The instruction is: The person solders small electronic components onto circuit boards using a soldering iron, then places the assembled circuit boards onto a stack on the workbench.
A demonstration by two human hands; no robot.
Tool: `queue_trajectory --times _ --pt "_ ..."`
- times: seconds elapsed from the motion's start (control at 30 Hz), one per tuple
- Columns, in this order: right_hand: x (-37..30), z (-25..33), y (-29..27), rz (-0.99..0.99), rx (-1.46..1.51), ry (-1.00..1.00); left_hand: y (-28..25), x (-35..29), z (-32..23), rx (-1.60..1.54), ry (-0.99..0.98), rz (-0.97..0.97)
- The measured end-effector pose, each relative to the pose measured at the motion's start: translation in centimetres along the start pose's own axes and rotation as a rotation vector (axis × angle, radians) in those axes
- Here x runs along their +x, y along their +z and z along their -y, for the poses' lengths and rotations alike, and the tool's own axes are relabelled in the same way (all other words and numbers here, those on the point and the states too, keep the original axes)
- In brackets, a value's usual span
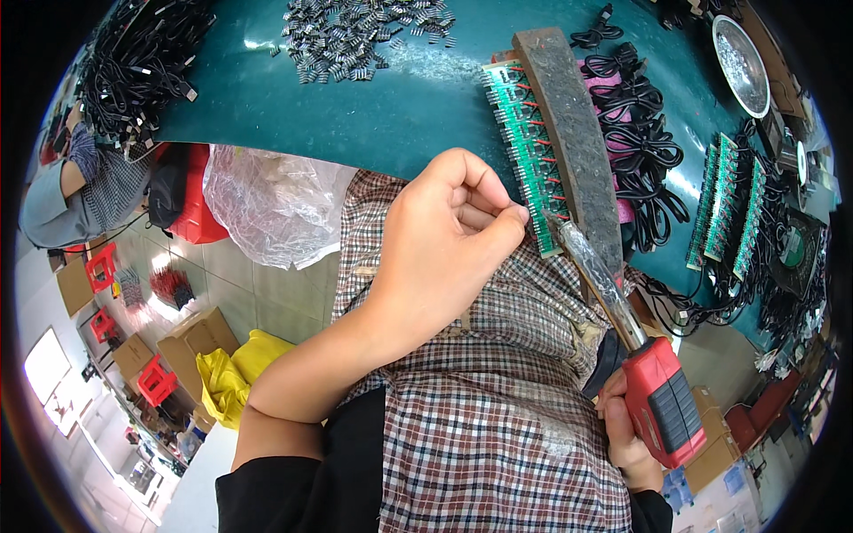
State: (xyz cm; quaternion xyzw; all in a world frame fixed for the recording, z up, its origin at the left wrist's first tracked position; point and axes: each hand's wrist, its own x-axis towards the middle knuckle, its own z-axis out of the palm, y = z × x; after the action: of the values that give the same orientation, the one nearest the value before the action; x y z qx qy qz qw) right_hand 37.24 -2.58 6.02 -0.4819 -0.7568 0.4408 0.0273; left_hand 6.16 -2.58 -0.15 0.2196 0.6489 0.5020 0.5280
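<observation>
A narrow green circuit board strip runs lengthwise along a dark, rough bar, with short red and black wires between them. At the strip's near end, my left hand is closed in a pinch; whatever is between thumb and forefinger is too small to make out. My right hand, partly hidden, is wrapped round the red and black handle of a soldering iron. The iron's metal barrel slants up to the left, its tip close to the strip's near end; whether they touch I cannot tell.
Coiled black cables lie right of the bar on the teal table. Farther right are more green board strips and a metal dish. Small parts and a cable heap lie at the back. Another person sits left.
</observation>
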Motion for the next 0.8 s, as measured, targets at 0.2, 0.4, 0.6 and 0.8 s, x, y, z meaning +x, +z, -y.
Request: queue_trajectory --times 0.2,0.4,0.6,0.8 --pt "-0.1 0.0 -0.2 0.015 0.001 0.000 0.2 0.1 0.0 0.027 0.004 -0.007" --pt "-0.3 0.0 -0.1 0.014 0.001 0.016 0.2 0.0 0.0 0.045 0.013 -0.020" --pt "0.0 0.2 -0.1 0.006 -0.022 0.007 0.3 0.1 0.1 0.051 0.025 -0.025" --pt "-1.7 -1.8 1.0 -0.147 0.094 0.006 0.4 0.0 0.0 0.051 0.020 -0.023"
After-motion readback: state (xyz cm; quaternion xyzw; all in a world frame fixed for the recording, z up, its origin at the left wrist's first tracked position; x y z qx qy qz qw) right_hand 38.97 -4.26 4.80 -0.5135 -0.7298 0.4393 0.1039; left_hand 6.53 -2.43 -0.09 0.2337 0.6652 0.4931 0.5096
